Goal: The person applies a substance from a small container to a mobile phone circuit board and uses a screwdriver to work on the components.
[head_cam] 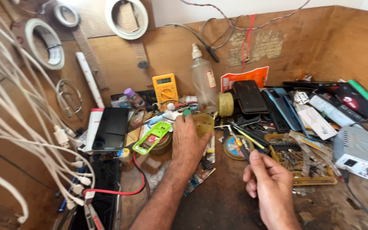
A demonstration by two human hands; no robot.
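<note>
Small yellowish jar (204, 123) — translucent, under left hand (188, 142)

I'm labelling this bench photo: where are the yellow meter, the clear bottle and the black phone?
yellow meter (165, 88), head view, on its dial face
clear bottle (203, 83), head view, on its body
black phone (111, 128), head view, on its screen

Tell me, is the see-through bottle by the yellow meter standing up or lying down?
Standing up. The clear plastic bottle stands on its base with its white nozzle pointing up, just right of the yellow multimeter.
</note>
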